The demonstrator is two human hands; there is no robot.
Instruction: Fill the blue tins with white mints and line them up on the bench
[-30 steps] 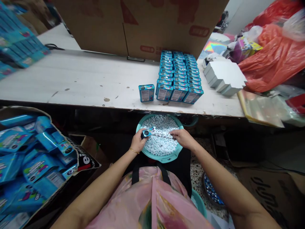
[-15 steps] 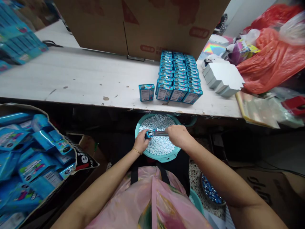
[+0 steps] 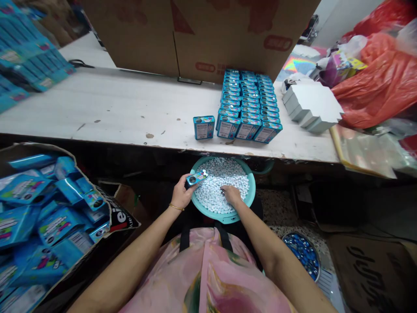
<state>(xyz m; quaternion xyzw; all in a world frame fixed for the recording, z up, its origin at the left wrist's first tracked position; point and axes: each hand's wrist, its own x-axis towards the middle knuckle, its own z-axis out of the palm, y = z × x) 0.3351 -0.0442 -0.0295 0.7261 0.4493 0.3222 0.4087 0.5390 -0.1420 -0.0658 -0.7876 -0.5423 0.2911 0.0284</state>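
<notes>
Worktop edge (image 3: 137, 145) lies beyond both grips. Left grip (image 3: 180, 193) closes on a blue tin (image 3: 196, 178) over a teal basin (image 3: 224, 216) of white candies (image 3: 221, 184); right grip (image 3: 232, 194), partly open, rests in the candies.

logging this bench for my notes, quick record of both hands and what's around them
left hand: holds a small blue tin, white pellets at its top
right hand: fingers in the white pellets
container: teal basin, holding the pellets, below both hands
on white bench: rows of blue tins, single blue tin beside them
left of basin: open sack of blue packs
</notes>
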